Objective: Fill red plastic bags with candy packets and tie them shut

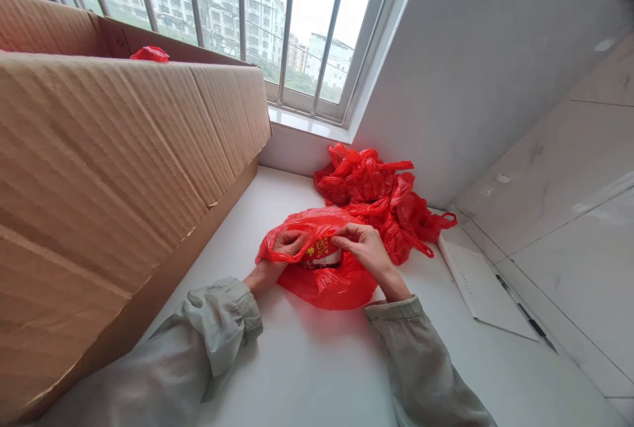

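Note:
A red plastic bag lies on the white tabletop with its mouth spread open. Inside it I see a red printed item with gold lettering and something white and dark beneath; what these are I cannot make out. My left hand reaches in at the left side of the mouth, its fingers closed on the bag's edge and partly covered by red plastic. On the right, my right hand is closed in a pinch at the rim, thumb and forefinger together on the plastic.
Behind the bag sits a heap of knotted red plastic bags against the wall. A large cardboard box fills the left, red plastic showing at its top. A notebook and pen lie right. A barred window stands behind.

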A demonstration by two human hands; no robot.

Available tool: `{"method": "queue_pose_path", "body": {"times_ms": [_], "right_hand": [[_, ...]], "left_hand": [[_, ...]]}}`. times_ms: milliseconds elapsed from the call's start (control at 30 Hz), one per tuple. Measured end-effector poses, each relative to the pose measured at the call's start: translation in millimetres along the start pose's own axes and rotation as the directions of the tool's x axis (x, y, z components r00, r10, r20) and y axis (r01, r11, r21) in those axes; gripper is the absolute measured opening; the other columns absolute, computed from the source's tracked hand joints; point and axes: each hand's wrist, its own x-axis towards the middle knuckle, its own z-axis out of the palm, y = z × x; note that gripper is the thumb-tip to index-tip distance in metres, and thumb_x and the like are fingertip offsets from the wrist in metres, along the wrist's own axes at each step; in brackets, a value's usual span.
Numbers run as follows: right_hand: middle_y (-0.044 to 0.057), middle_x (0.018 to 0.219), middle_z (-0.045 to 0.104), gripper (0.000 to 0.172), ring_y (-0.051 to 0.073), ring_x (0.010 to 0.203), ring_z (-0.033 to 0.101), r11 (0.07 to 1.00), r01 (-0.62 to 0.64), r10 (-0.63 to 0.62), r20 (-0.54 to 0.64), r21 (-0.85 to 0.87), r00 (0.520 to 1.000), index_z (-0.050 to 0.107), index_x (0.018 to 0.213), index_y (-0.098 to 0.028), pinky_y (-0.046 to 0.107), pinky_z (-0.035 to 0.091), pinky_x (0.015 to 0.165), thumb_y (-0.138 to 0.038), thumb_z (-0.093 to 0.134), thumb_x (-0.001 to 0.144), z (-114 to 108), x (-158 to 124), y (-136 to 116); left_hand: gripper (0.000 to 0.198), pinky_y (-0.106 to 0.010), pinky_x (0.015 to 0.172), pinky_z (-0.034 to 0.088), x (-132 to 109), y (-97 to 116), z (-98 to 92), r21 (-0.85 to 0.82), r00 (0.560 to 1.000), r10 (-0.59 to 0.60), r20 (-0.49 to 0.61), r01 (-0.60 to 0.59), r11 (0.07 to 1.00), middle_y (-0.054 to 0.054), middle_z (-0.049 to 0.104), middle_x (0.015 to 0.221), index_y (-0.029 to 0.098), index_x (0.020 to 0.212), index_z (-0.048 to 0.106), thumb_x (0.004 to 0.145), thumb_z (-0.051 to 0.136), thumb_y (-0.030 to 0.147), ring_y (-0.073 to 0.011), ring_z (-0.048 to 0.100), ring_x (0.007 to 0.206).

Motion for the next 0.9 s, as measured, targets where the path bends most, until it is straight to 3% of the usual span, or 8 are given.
{"method": "queue_pose_path", "body": {"times_ms": [100,167,233,333,467,600,733,900], "right_hand": [[0.002,0.073,0.070,0.021,0.016,0.069,0.060,0.999,-0.013,0.014,-0.021,0.034,1.000,0.072,0.075,-0.017,0.026,0.047,0.067,-0.037,0.072,0.073,-2,0,2],[0.003,0.075,0.069,0.024,0.016,0.071,0.060,0.998,-0.019,0.021,-0.028,0.059,0.999,0.071,0.077,-0.017,0.026,0.047,0.067,-0.041,0.071,0.074,-4,0,3],[0.003,0.076,0.069,0.026,0.016,0.071,0.059,0.996,-0.021,0.025,-0.035,0.091,0.999,0.070,0.077,-0.016,0.027,0.047,0.068,-0.043,0.071,0.073,-6,1,3],[0.002,0.074,0.067,0.027,0.015,0.068,0.059,0.987,-0.031,0.036,-0.032,0.156,0.999,0.069,0.076,-0.016,0.027,0.047,0.067,-0.043,0.073,0.071,-6,1,2],[0.002,0.078,0.070,0.028,0.015,0.070,0.061,0.966,-0.080,0.084,-0.006,0.247,0.996,0.069,0.079,-0.016,0.027,0.049,0.067,-0.042,0.076,0.069,-7,-2,-5],[0.006,0.103,0.073,0.043,0.021,0.090,0.068,0.953,-0.198,0.160,0.170,0.232,0.972,0.069,0.107,-0.019,0.032,0.053,0.078,-0.033,0.079,0.068,-12,-8,-15],[0.007,0.101,0.075,0.040,0.023,0.091,0.070,0.941,-0.242,0.161,0.314,0.236,0.936,0.072,0.106,-0.018,0.033,0.052,0.081,-0.029,0.078,0.068,-14,-9,-12],[0.006,0.097,0.074,0.039,0.020,0.082,0.068,0.946,-0.205,0.155,0.205,0.253,0.967,0.072,0.101,-0.016,0.030,0.051,0.074,-0.030,0.080,0.065,-12,-3,-2]], "left_hand": [[0.041,-0.025,0.053,0.048,-1,2,0.7,-0.025,1.000,-0.008,0.024,0.009,1.000,0.000,0.062,0.059,0.018,0.063,0.065,0.081,0.067,0.054,-0.0133,0.056,0.055],[0.031,-0.029,0.065,0.055,0,3,1.2,-0.056,0.998,0.015,0.069,-0.011,0.998,-0.003,0.071,0.077,0.019,0.083,0.071,0.079,0.072,0.049,-0.0185,0.066,0.071],[0.034,-0.032,0.075,0.057,1,3,1.6,-0.067,0.992,0.045,0.120,-0.037,0.997,-0.005,0.074,0.095,0.020,0.097,0.071,0.072,0.080,0.042,-0.0226,0.069,0.086],[0.033,-0.031,0.077,0.057,3,3,1.8,-0.039,0.986,0.058,0.159,-0.053,0.998,-0.005,0.075,0.097,0.019,0.097,0.072,0.069,0.083,0.034,-0.0233,0.070,0.088],[0.031,-0.033,0.075,0.058,3,2,0.9,-0.073,0.987,0.025,0.161,-0.014,0.997,-0.006,0.077,0.094,0.017,0.097,0.074,0.073,0.080,0.037,-0.0245,0.072,0.083],[0.034,-0.032,0.074,0.058,3,0,0.6,-0.111,0.998,0.015,0.066,-0.008,0.994,-0.007,0.077,0.094,0.017,0.101,0.074,0.074,0.079,0.038,-0.0251,0.072,0.084],[0.038,-0.032,0.078,0.058,1,3,2.7,-0.136,0.999,0.032,0.027,-0.028,0.990,-0.007,0.077,0.099,0.019,0.107,0.073,0.076,0.078,0.039,-0.0268,0.071,0.095],[0.038,-0.032,0.082,0.057,-1,12,5.9,-0.063,0.997,0.050,0.057,-0.047,0.997,-0.006,0.074,0.105,0.020,0.104,0.070,0.071,0.082,0.035,-0.0252,0.068,0.097]]}}
